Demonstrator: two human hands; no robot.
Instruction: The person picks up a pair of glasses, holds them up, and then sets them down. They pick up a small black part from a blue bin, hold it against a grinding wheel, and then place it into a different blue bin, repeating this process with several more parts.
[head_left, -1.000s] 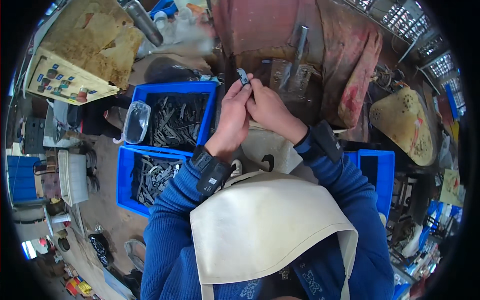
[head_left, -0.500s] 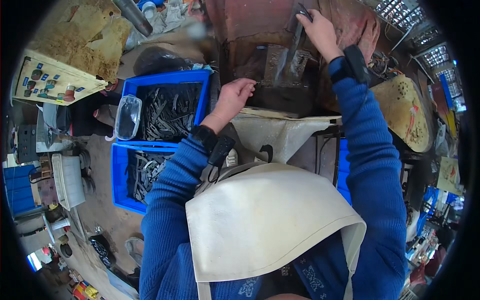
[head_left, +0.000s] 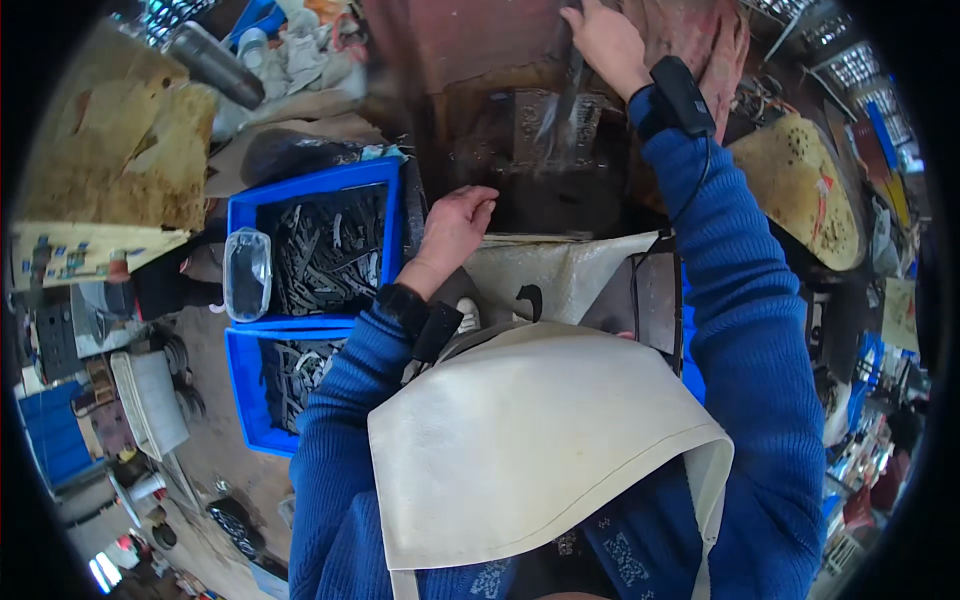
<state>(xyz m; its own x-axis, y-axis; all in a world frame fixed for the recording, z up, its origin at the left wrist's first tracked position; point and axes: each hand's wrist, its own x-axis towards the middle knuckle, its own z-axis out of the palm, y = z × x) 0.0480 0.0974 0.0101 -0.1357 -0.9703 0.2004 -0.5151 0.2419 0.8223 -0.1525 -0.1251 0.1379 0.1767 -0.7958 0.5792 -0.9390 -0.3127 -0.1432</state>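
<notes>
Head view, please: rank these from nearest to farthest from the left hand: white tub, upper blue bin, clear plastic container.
From the left hand, in the head view:
1. Upper blue bin: just to its left.
2. Clear plastic container: farther left, at the bin's left side.
3. White tub: farthest, to the lower left.
</notes>
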